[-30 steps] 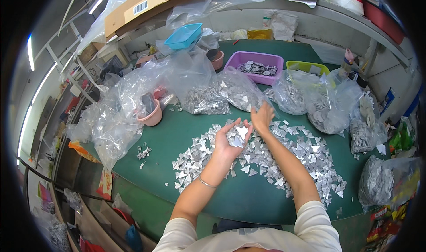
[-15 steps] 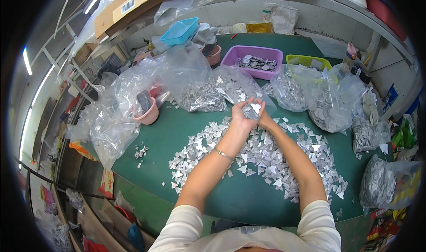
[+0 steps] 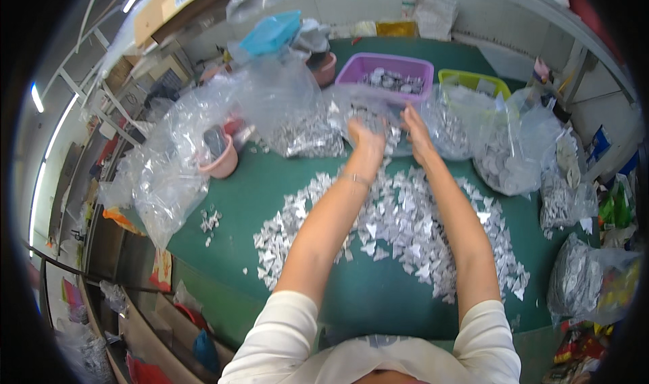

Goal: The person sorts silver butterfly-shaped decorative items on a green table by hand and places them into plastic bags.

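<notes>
Both of my hands are stretched out to the far side of a wide heap of small silvery metal pieces [image 3: 405, 215] with pointed shapes. My left hand [image 3: 367, 137] is at the mouth of a clear plastic bag [image 3: 345, 100] with similar pieces in it. Its fingers are blurred and partly hidden by the plastic. Just to the right, my right hand [image 3: 417, 134] is open, its fingers stretched forward and nothing seen in its grasp. A few grey pieces show between the two hands, smeared by motion.
Behind the bag stands a purple basket [image 3: 348, 72] of round metal pieces, with a lime-green basket [image 3: 503, 86] to its right. Filled bags [image 3: 507, 161] line the right. A pink pot [image 3: 223, 164] and loose plastic bags [image 3: 162, 181] sit left on the green table [image 3: 270, 330].
My hands were cupped together around a small pile of silvery pieces; now they have parted and moved farther out to the bag. The pile no longer shows in them. The view has shifted slightly.
</notes>
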